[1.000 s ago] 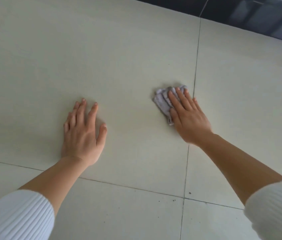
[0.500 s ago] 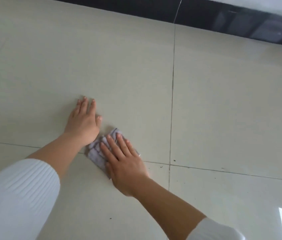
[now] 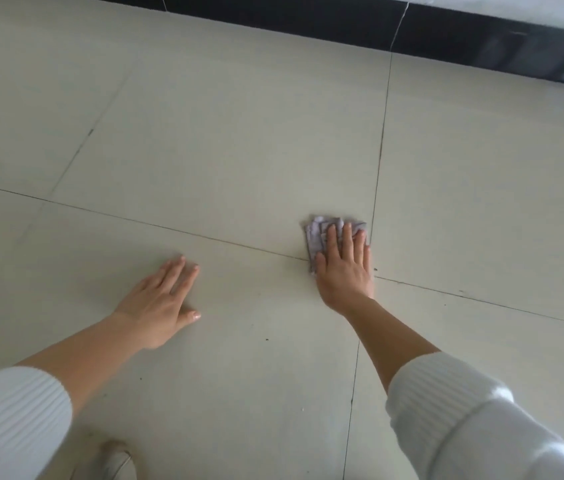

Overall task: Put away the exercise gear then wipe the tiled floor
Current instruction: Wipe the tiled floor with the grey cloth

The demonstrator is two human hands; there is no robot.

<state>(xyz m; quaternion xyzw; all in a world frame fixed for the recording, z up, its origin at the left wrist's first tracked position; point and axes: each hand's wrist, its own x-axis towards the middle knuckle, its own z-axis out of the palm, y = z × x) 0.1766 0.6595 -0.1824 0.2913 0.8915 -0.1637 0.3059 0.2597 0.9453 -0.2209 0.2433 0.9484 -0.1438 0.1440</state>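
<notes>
Where two grout lines cross, just toward 3 o'clock from the middle of the view, a crumpled lilac-grey cloth (image 3: 316, 233) is pressed onto the tiled floor (image 3: 221, 133) by the right hand (image 3: 343, 268). Its fingers (image 3: 347, 237) are laid straight and close together on the cloth, pointed to 12 o'clock, and the thumb is set against the cloth's 7 o'clock corner. Cloth is seen past the fingertips and at the hand's 10 o'clock side. The left hand (image 3: 159, 303), at 8 o'clock and well apart from the cloth, is laid palm down on bare tile. Its fingers are straight and nearly together, pointed to 1 o'clock, the thumb spread toward 3 o'clock. Both forearms are bared below white ribbed sleeves (image 3: 14, 420). A black skirting (image 3: 308, 26) is seen from 12 to 2 o'clock.
</notes>
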